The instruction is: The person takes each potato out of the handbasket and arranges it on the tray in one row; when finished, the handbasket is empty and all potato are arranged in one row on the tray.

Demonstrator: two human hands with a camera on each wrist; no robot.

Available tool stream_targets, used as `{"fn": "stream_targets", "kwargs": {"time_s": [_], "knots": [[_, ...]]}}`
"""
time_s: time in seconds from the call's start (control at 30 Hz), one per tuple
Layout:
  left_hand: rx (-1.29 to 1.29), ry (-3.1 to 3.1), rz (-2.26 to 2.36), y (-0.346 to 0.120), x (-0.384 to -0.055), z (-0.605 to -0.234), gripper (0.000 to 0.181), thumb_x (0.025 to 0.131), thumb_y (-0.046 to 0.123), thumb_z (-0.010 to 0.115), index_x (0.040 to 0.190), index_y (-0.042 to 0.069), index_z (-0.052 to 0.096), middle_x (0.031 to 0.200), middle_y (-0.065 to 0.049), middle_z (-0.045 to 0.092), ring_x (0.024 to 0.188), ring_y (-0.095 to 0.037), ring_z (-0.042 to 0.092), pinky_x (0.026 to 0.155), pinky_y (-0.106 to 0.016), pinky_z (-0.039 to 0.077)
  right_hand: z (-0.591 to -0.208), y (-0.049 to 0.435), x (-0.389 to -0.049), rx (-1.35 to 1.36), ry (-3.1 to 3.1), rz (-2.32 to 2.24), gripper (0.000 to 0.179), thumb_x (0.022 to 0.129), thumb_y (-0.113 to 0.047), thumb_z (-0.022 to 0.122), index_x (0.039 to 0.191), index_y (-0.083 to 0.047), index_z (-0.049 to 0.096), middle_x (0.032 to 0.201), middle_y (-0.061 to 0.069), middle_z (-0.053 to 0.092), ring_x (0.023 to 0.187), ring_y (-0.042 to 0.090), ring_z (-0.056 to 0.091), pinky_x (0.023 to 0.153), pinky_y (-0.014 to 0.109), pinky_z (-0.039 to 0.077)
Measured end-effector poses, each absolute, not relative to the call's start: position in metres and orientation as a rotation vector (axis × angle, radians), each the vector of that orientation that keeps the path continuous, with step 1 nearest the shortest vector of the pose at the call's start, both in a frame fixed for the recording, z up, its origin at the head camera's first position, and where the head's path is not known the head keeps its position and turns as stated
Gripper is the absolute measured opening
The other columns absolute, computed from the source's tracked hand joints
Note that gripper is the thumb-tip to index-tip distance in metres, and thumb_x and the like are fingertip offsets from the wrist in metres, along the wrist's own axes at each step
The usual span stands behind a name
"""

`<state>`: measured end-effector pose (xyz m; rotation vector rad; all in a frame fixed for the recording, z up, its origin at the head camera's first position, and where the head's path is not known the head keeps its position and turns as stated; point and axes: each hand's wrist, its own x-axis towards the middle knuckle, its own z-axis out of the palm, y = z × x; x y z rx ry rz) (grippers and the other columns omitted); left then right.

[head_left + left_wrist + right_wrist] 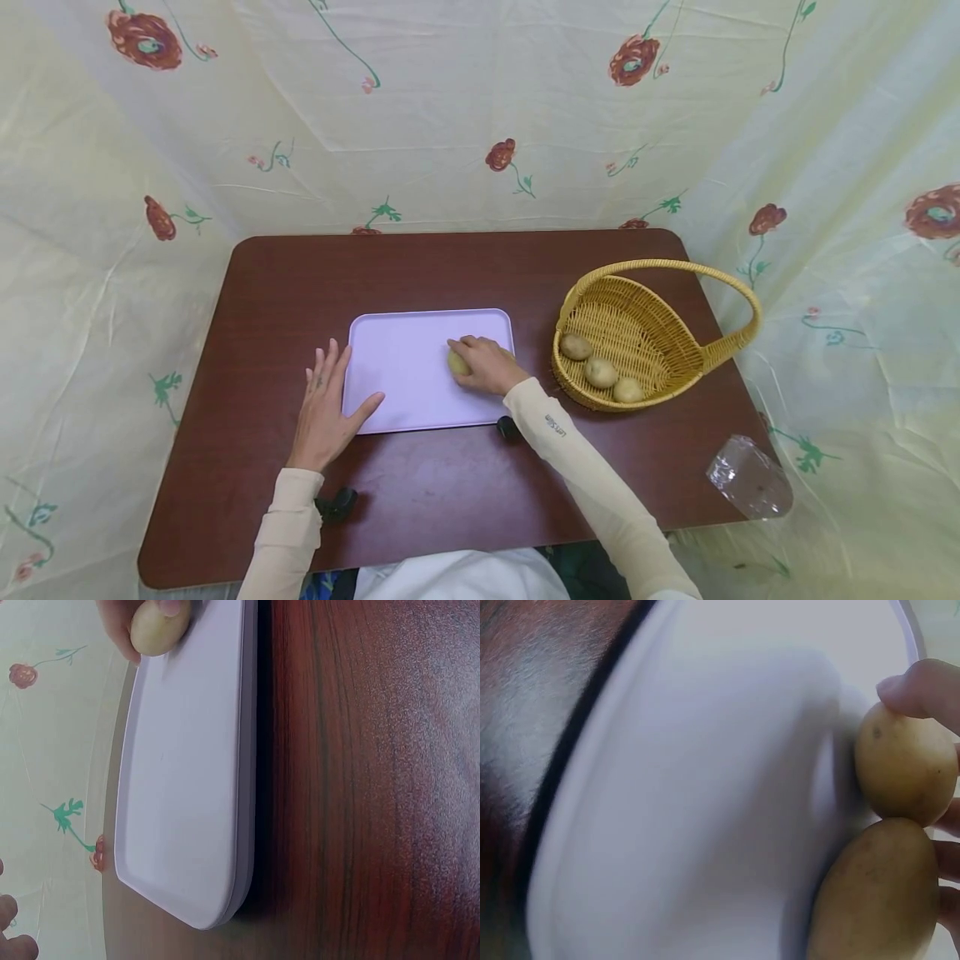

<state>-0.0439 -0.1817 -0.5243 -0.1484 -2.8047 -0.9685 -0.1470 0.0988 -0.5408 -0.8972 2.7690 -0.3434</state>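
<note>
My right hand (486, 365) is over the right part of a lilac tray (401, 367), gripping a potato (906, 765) with the thumb on its top. Against that potato lies a second, larger potato (877, 900), under the other fingers and partly cut off in the right wrist view. The left wrist view shows one pale potato (159, 628) in the right hand, low over the tray. My left hand (326, 412) is spread beside the tray's left edge with nothing in it; whether it touches the rim I cannot tell.
Right of the tray stands a yellow wicker basket (652, 312) with a tall arched handle, several potatoes (600, 372) lying in its near left part. A clear, see-through container (750, 479) is at the right edge of the brown table (442, 492). A flowered curtain (435, 108) hangs behind.
</note>
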Motion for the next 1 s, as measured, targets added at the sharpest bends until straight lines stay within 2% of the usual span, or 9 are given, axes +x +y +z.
{"fn": "stream_targets", "kwargs": {"time_s": [0.23,0.43,0.6,0.73,0.87,1.0], "knots": [[-0.139,-2.809,-0.976,-0.182,-0.043,-0.526,0.090,0.081,0.053,0.068,0.153,0.018,0.026,0.161,-0.006,0.012,0.148,-0.026,0.002,0.119,-0.050,0.001,-0.540,0.098,-0.148,-0.898,2.762,-0.319,0.063,0.082,-0.036,0.067,0.138,-0.013,0.052,0.120,0.009,0.062,0.104,0.026,0.059,0.092,0.038,0.048],[-0.149,-2.805,-0.977,-0.182,-0.043,-0.527,0.090,0.081,0.053,0.068,0.153,0.016,0.027,0.161,-0.003,0.010,0.148,-0.026,0.002,0.118,-0.051,0.001,-0.541,0.099,-0.148,-0.893,2.760,-0.324,0.065,0.082,-0.038,0.068,0.140,-0.014,0.050,0.123,0.008,0.061,0.106,0.026,0.058,0.093,0.040,0.047],[-0.155,-2.800,-0.980,-0.181,-0.043,-0.528,0.090,0.081,0.052,0.068,0.153,0.019,0.025,0.161,-0.001,0.009,0.148,-0.027,0.003,0.119,-0.050,0.001,-0.539,0.102,-0.145,-0.915,2.757,-0.361,0.070,0.082,-0.039,0.070,0.142,-0.013,0.046,0.130,0.012,0.057,0.114,0.029,0.056,0.100,0.042,0.042],[-0.154,-2.808,-0.984,-0.181,-0.042,-0.528,0.090,0.082,0.052,0.068,0.153,0.019,0.025,0.161,-0.004,0.011,0.148,-0.027,0.003,0.118,-0.050,0.001,-0.526,0.111,-0.137,-0.931,2.781,-0.431,0.075,0.082,-0.042,0.070,0.146,-0.013,0.041,0.143,0.016,0.046,0.129,0.036,0.046,0.109,0.048,0.034],[-0.161,-2.804,-0.977,-0.182,-0.043,-0.527,0.091,0.081,0.052,0.069,0.152,0.016,0.027,0.161,-0.008,0.014,0.148,-0.027,0.003,0.118,-0.052,0.002,-0.494,0.134,-0.123,-0.937,2.846,-0.519,0.081,0.081,-0.046,0.071,0.148,-0.015,0.037,0.152,0.017,0.034,0.139,0.042,0.030,0.113,0.055,0.025],[-0.165,-2.802,-0.971,-0.182,-0.046,-0.527,0.091,0.081,0.052,0.069,0.152,0.015,0.027,0.161,-0.004,0.011,0.148,-0.026,0.003,0.118,-0.051,0.001,-0.456,0.170,-0.108,-0.902,2.958,-0.550,0.088,0.080,-0.050,0.072,0.150,-0.016,0.033,0.155,0.016,0.028,0.142,0.043,0.021,0.113,0.058,0.021]]}}
